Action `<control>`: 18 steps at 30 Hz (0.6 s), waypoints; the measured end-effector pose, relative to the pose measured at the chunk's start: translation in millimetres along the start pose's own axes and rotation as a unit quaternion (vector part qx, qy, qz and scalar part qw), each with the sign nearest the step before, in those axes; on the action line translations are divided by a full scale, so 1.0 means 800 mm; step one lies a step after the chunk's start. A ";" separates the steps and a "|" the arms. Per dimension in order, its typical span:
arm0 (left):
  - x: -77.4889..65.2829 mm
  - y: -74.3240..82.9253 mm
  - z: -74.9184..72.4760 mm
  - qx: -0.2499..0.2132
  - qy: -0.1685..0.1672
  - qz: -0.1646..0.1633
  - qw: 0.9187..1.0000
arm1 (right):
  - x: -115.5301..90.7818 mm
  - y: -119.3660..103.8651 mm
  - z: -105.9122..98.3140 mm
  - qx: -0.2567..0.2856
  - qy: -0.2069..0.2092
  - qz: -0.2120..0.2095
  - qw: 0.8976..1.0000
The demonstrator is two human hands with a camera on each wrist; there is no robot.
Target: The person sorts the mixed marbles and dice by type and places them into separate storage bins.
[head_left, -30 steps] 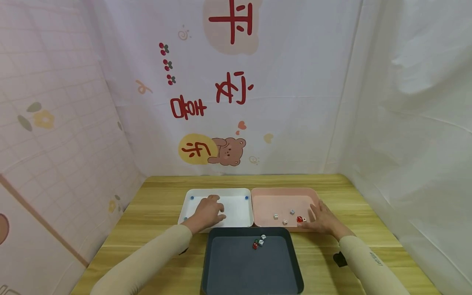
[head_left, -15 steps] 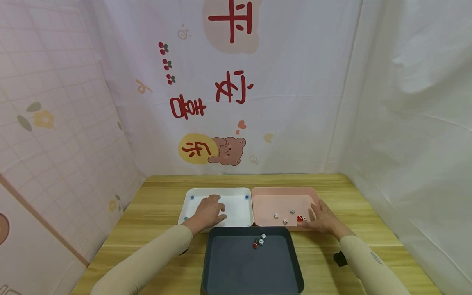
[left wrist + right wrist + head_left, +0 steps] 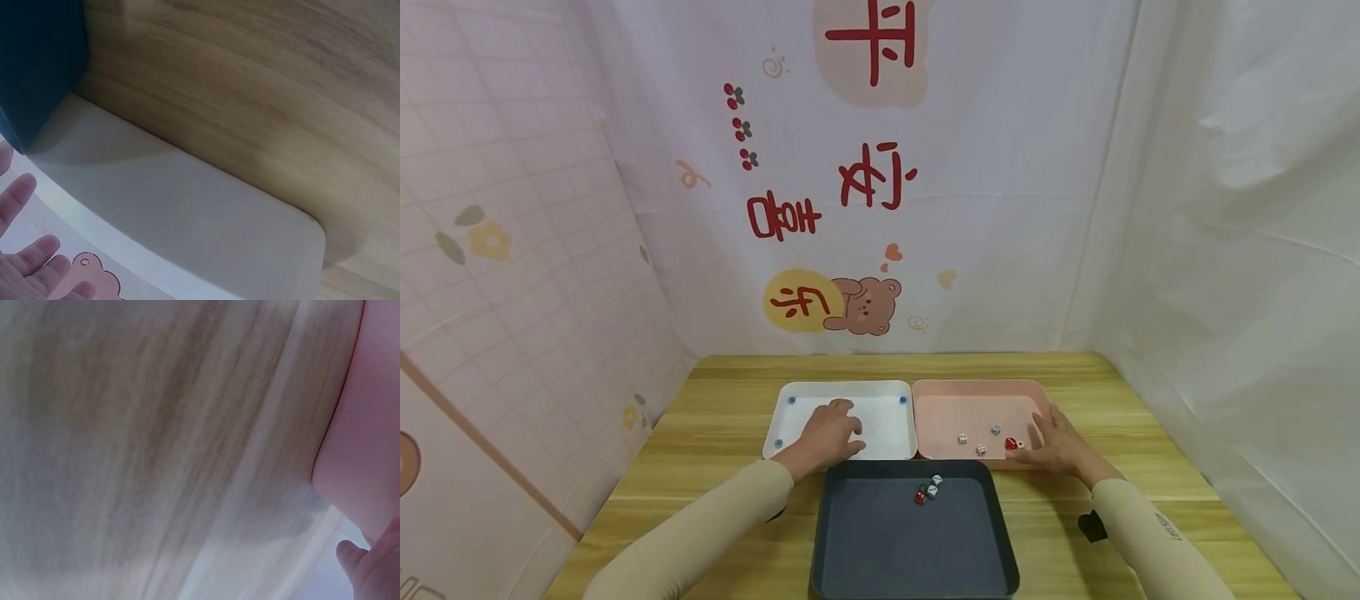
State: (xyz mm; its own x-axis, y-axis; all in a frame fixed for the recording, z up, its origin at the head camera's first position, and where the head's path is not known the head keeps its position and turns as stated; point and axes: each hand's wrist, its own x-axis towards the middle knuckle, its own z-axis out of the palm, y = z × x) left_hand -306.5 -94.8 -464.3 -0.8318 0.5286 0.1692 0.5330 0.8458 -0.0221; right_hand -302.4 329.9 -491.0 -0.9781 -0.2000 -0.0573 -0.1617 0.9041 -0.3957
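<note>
My left hand point(image 3: 827, 437) reaches over the white tray point(image 3: 880, 429), its fingers loosely bent and holding nothing. Three small blue pieces, one of them point(image 3: 902, 401), lie near that tray's corners. At the right side of the pink tray point(image 3: 940, 412) is my right hand point(image 3: 1062, 446), fingers spread at the rim and thumb beside a red die point(image 3: 1011, 443). Several pale dice, such as one white die point(image 3: 962, 438), lie near it in the same tray. Loose fingers point(image 3: 20, 195) show in the left wrist view; the right wrist view catches only a fingertip point(image 3: 351, 555) and part of the hand.
A dark grey tray point(image 3: 917, 550) stands nearest the person, against the fronts of the other two. Near its far edge a red die point(image 3: 921, 497) and two white dice point(image 3: 934, 487) sit together. The wooden table point(image 3: 730, 392) ends at hanging white cloths behind and on both sides.
</note>
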 end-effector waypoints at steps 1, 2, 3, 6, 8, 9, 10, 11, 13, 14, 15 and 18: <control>0.000 0.001 0.000 -0.001 -0.002 0.000 1.000 | 0.000 0.000 0.000 -0.001 0.000 0.000 1.000; -0.001 0.002 0.000 -0.001 -0.002 0.001 1.000 | 0.000 -0.001 0.000 -0.001 0.001 0.000 1.000; -0.001 0.003 0.000 0.000 -0.002 0.003 1.000 | -0.001 -0.002 0.000 0.000 0.001 -0.001 1.000; -0.003 0.007 0.000 0.003 -0.002 0.008 1.000 | -0.001 -0.002 0.000 0.000 0.003 -0.004 1.000; -0.004 0.010 -0.001 0.001 0.000 0.014 1.000 | -0.002 -0.002 0.000 0.000 0.004 -0.006 1.000; -0.005 0.012 -0.001 -0.001 0.002 0.018 1.000 | -0.002 -0.002 0.000 0.000 0.003 -0.006 1.000; -0.006 0.013 -0.002 -0.003 0.003 0.020 1.000 | -0.002 -0.002 0.000 0.000 0.003 -0.006 1.000; -0.007 0.014 -0.003 -0.003 0.005 0.023 1.000 | -0.002 -0.002 0.000 -0.001 0.002 -0.005 1.000; -0.008 0.016 -0.004 -0.008 0.010 0.027 1.000 | -0.002 -0.001 0.000 -0.001 0.001 -0.005 1.000; -0.008 0.016 -0.004 -0.009 0.012 0.028 1.000 | -0.002 -0.001 0.000 -0.002 0.001 -0.005 1.000; -0.008 0.017 -0.005 -0.010 0.014 0.027 0.999 | -0.002 -0.001 0.000 -0.002 0.001 -0.004 1.000; -0.008 0.018 -0.006 -0.012 0.014 0.025 1.000 | -0.002 -0.002 0.000 -0.001 0.001 -0.004 1.000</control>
State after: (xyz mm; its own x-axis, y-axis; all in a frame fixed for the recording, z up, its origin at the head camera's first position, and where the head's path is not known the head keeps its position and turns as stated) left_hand -293.0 -86.6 -460.6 -0.7999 0.5668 0.1969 0.5771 0.8167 -0.0066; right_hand -300.7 328.8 -490.1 -0.9771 -0.2062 -0.0526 -0.1693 0.9030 -0.3950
